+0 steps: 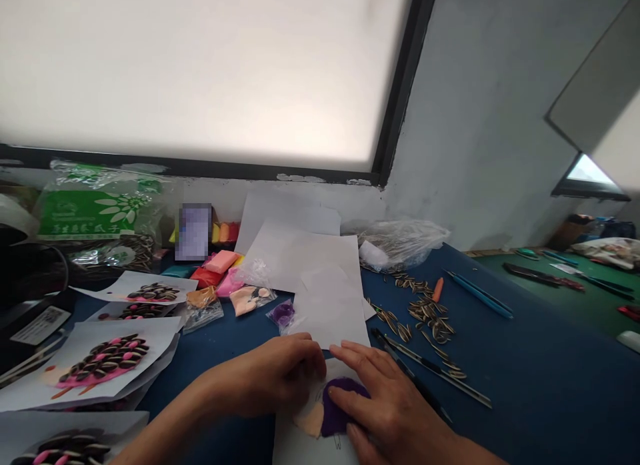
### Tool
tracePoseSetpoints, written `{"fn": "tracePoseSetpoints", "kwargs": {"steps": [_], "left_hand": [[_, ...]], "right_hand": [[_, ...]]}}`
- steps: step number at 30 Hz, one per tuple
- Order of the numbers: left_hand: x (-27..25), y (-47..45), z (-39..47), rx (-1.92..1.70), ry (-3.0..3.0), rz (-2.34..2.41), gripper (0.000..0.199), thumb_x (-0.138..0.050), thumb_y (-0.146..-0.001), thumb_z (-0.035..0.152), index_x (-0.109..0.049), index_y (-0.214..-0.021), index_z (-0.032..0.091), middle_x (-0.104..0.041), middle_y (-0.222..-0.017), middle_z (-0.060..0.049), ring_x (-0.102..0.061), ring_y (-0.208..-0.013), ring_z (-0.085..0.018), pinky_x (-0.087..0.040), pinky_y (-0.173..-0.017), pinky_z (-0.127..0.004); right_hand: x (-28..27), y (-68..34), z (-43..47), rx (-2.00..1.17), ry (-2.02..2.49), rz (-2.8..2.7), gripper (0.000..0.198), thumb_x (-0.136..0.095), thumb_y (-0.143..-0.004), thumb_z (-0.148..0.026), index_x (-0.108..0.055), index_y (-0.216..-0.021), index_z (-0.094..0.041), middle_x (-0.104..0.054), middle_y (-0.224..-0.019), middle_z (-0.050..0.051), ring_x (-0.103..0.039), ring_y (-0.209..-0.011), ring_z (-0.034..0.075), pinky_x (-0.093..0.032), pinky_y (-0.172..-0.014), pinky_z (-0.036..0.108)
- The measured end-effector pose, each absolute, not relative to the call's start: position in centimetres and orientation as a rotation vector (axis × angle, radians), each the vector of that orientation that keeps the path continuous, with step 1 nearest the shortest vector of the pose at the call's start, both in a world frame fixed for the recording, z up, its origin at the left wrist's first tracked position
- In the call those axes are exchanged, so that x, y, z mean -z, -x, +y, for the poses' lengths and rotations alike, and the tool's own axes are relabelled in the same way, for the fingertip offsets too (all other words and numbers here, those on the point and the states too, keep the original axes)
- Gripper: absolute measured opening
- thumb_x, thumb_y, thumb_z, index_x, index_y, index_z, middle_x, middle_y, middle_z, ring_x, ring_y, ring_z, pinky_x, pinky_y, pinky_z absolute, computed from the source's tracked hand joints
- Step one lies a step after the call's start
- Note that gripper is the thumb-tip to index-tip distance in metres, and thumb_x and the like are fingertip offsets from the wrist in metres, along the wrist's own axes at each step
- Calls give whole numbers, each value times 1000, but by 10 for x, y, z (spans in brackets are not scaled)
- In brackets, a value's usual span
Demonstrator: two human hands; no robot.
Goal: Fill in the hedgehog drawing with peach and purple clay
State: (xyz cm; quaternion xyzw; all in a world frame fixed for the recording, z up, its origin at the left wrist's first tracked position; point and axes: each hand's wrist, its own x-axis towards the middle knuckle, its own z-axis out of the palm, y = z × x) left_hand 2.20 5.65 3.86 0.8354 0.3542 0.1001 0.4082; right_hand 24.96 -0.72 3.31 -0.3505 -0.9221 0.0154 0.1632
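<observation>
A white sheet of paper (pixel 300 448) with pencil lines lies in front of me, bearing flattened purple clay (pixel 334 418) and a peach clay patch (pixel 311 422) at its left side. Across the purple clay rests my right hand (pixel 383 398), its fingers stretched out and the index fingertip touching the surface. My left hand (pixel 280 375) is at the upper left of the clay, fingers curled together with their tips turned down toward the paper. Whatever those fingertips may hold is hidden.
Sunflower seeds (pixel 433 318), an orange clay stick (pixel 438 290), a pen (pixel 395 352) and blue tweezers (pixel 480 295) lie to the right. Bagged clay (pixel 250 298) and blank sheets (pixel 330 272) are behind my hands. Seed-covered hedgehog pictures (pixel 107 362) stack up at left.
</observation>
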Motion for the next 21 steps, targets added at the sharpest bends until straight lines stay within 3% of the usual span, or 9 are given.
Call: {"fn": "tracePoseSetpoints", "kwargs": {"steps": [9,15,21], "left_hand": [[-37,-24,58,-262,-2123,882,33,-50,-72,3,-67,-95,19,-64,-93,-1,-59,-78,-15,-46,-69,-22],[-39,-23,57,-246,-2145,865,50,-49,-67,-1,-67,-108,22,-61,-90,0,-58,-78,-15,-44,-67,-21],[-36,-21,60,-218,-2163,835,55,-49,-70,0,-67,-115,25,-60,-96,-1,-58,-79,-14,-43,-67,-21]], "right_hand": [[-24,-248,-3,-52,981,-2633,28,-53,-90,-24,-71,-110,-16,-51,-142,20,-45,-133,36,-43,-104,55],[-29,-248,-4,-73,994,-2622,28,-54,-90,-22,-71,-113,-18,-52,-143,18,-44,-135,33,-42,-106,51],[-27,-249,-5,-30,1032,-2551,31,-51,-92,-26,-70,-115,-18,-52,-143,18,-44,-134,34,-42,-105,53]]}}
